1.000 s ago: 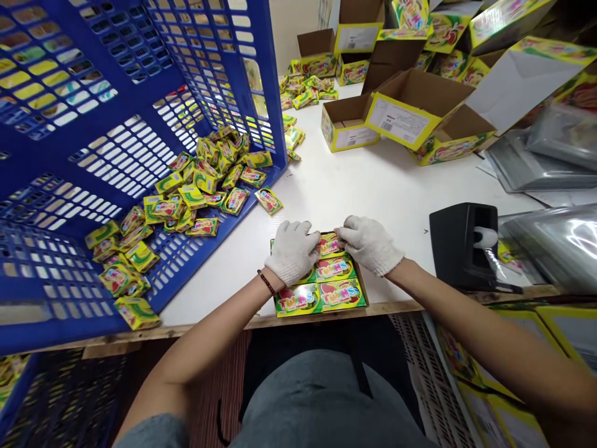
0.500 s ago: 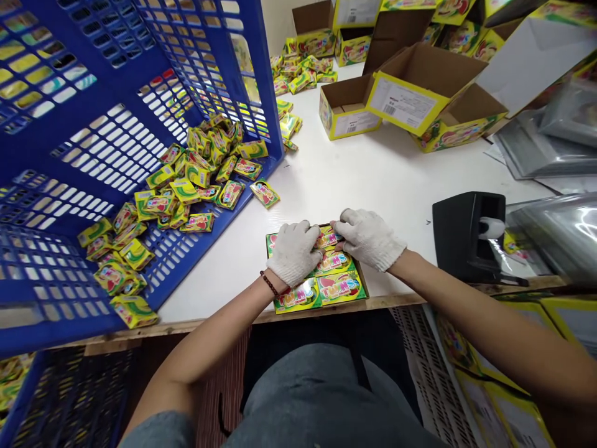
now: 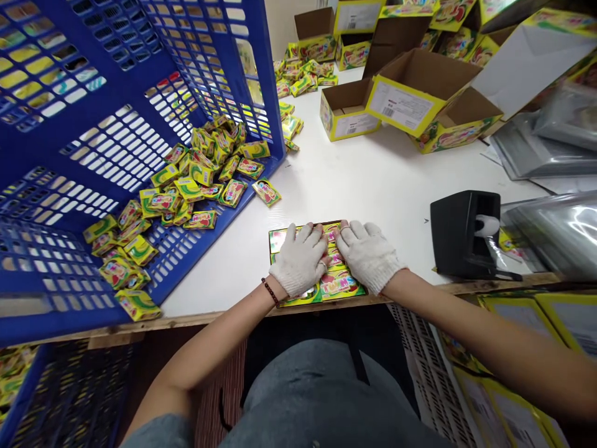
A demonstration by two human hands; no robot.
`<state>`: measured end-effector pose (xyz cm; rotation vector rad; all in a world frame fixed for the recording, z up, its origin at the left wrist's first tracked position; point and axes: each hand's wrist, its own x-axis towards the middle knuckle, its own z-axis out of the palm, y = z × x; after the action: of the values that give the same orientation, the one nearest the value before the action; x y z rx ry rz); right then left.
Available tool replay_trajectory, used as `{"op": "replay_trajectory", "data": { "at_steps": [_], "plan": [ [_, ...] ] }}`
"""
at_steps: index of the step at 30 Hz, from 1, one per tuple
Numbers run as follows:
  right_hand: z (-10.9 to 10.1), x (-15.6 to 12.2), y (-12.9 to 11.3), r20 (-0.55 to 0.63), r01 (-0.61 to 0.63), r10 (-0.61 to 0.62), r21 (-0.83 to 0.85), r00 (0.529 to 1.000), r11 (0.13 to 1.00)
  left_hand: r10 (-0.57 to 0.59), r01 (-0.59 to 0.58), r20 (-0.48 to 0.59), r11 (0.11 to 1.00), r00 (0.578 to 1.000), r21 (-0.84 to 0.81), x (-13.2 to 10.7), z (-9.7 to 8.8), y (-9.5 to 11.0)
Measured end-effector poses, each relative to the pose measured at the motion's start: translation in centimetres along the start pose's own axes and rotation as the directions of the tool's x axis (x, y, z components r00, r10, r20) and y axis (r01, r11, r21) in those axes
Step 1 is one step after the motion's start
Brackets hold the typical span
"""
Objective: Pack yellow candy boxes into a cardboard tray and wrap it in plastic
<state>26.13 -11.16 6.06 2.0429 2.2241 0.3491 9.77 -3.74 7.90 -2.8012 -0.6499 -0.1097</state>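
Several small yellow-green crayon-style packs [image 3: 338, 283] lie side by side in a shallow box [image 3: 269, 239] at the table's front edge. My left hand [image 3: 302, 258], in a white knitted glove, rests flat over the left and middle packs with its fingers stretched out. Also gloved, my right hand [image 3: 368, 252] lies with extended fingers on the right side of the same packs. Both hands press from above and hold nothing. Part of the packs is hidden under the gloves.
A tipped blue crate [image 3: 275, 93] spills similar small packs [image 3: 200, 168] on the left. One loose pack [image 3: 267, 191] lies beside it. Open cartons [image 3: 349, 112] stand at the back. On the right are a black tape dispenser [image 3: 452, 236] and clear plastic sheets [image 3: 555, 230].
My fingers have gone from bent over the upper packs to lying flat on them. The right hand has come down and spread over the right side.
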Motion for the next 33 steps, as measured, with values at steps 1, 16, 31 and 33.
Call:
{"op": "replay_trajectory", "data": {
  "at_steps": [1, 16, 31, 33],
  "plan": [
    [0.1, 0.0, -0.3, 0.015, -0.006, 0.006, -0.006, 1.0, 1.0, 0.021, -0.021, 0.011, 1.0, 1.0, -0.008, -0.2, 0.1, 0.1],
    [1.3, -2.8, -0.7, 0.072, -0.003, -0.008, 0.143, 0.997, 0.99, 0.096, -0.096, -0.003, 0.991, 0.995, -0.088, -1.8, -0.9, 1.0],
    [0.0, -1.3, 1.6, 0.129, 0.088, -0.121, 0.239, 0.984, 0.967, -0.251, 0.25, 0.031, 0.968, 0.968, 0.019, 4.7, 2.2, -17.3],
    [-0.3, -0.4, 2.1, 0.171, 0.101, -0.143, 0.234, 0.975, 0.967, -0.188, 0.186, 0.068, 0.982, 0.98, 0.041, 5.8, 2.8, -18.5]
  ]
}}
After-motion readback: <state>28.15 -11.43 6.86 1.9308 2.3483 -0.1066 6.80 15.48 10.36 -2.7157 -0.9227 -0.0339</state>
